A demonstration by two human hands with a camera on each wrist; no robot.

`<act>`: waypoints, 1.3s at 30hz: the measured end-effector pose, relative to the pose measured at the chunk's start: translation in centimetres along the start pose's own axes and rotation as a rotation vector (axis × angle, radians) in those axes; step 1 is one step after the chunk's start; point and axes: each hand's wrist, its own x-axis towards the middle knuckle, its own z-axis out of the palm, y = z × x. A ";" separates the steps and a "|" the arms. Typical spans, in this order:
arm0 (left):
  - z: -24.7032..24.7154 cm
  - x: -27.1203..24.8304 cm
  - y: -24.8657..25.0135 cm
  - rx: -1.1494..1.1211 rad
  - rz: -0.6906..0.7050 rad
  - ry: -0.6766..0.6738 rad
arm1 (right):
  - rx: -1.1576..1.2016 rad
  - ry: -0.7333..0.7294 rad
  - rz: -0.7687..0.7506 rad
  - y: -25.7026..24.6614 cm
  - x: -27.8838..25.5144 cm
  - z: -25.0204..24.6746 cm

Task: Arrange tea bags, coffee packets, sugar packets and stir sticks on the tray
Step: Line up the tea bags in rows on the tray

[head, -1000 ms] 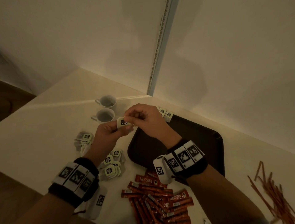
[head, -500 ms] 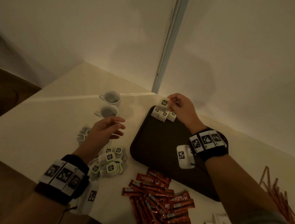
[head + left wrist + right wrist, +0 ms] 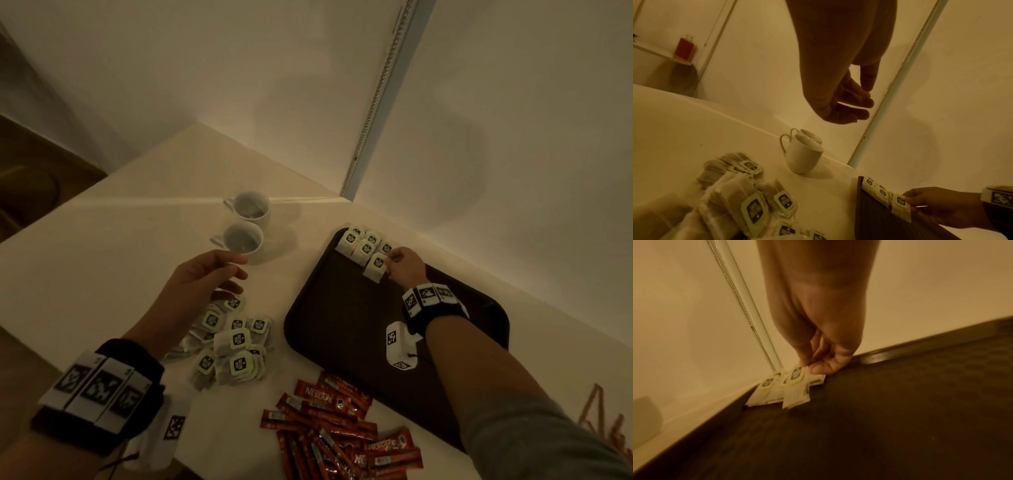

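Note:
A dark brown tray (image 3: pixel 335 329) lies on the white table. Several tea bags (image 3: pixel 363 248) are lined up in its far left corner. My right hand (image 3: pixel 394 262) pinches the top edge of the nearest tea bag (image 3: pixel 375 269) (image 3: pixel 796 392) (image 3: pixel 900 205), which lies on the tray. My left hand (image 3: pixel 219 274) (image 3: pixel 851 104) hovers with relaxed fingers, holding nothing, above a loose heap of tea bags (image 3: pixel 233 342) (image 3: pixel 748 201) left of the tray. Red coffee packets (image 3: pixel 335 431) lie in a pile at the table's front edge. Brown stir sticks (image 3: pixel 606 428) show at the far right.
Two white cups (image 3: pixel 245 236) (image 3: pixel 803 155) stand beyond my left hand, near the wall. The wall and a white vertical rail with a bead chain (image 3: pixel 376 99) run right behind the tray. Most of the tray floor (image 3: pixel 879 426) is bare.
My right hand carried a tea bag from my left hand to the tray's far corner and set it down in front of the row. My left hand stayed over the heap, fingers relaxed.

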 end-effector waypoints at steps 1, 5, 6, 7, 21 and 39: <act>-0.2 -0.1 -0.1 0.003 -0.003 0.004 | -0.002 0.033 0.007 0.2 0.5 0.2; -1.0 -0.3 -0.6 0.012 -0.022 0.032 | -0.024 0.108 0.027 0.3 1.9 0.7; -1.2 -0.3 -0.7 0.015 -0.025 0.037 | -0.035 0.114 0.039 0.2 2.1 0.8; -1.3 -0.3 -0.7 0.013 -0.028 0.041 | -0.055 0.116 0.048 0.1 2.3 0.9; -1.1 0.3 -1.2 0.173 -0.104 0.001 | -0.172 -0.488 -0.549 -9.8 -10.4 4.5; -2.8 -1.2 -0.8 0.109 -0.068 -0.031 | -0.582 -0.674 -0.458 -10.5 -18.5 14.5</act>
